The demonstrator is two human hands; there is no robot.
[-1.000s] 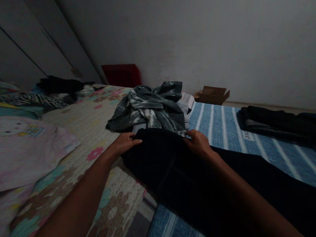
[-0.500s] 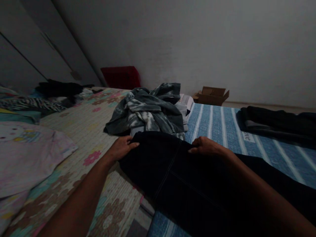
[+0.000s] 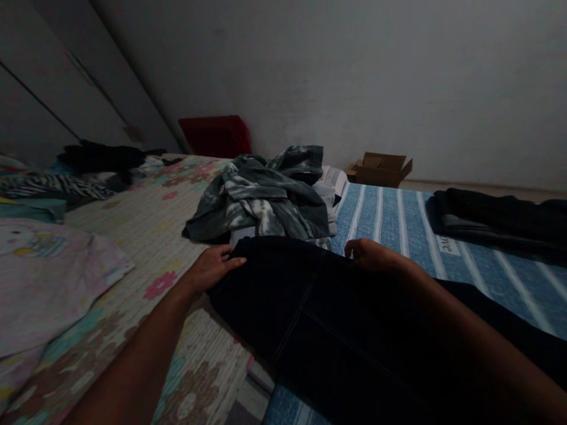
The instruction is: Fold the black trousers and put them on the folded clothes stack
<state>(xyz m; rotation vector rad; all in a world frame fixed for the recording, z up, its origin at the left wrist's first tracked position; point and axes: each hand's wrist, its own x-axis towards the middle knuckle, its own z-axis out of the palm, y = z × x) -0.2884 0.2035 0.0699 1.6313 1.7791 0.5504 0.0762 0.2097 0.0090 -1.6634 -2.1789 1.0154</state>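
Observation:
A pair of dark navy trousers [image 3: 266, 295] with pale stitched seams lies spread in front of me, running off towards the lower right. My left hand [image 3: 215, 268] grips the far left corner, thumb on top and fingers underneath. Along the far edge, my right hand [image 3: 370, 257] has its fingers curled at the cloth; the fingertips are partly hidden. Just beyond the trousers sits a crumpled grey-and-white tie-dye garment [image 3: 266, 195], close to both hands. Much of the dark cloth under my right forearm is lost in shadow.
A blue striped cover [image 3: 376, 218] carries a stack of folded dark clothes [image 3: 500, 221] at right. A pale pink garment [image 3: 57, 277] lies on the floral sheet [image 3: 190, 378] at left, with a clothes pile [image 3: 101, 159] behind. Against the wall are a red case [image 3: 217, 136] and an open cardboard box [image 3: 381, 168].
My right hand's fingers have lifted slightly and curled at the far edge of the trousers. My left hand and its corner have shifted a little to the left.

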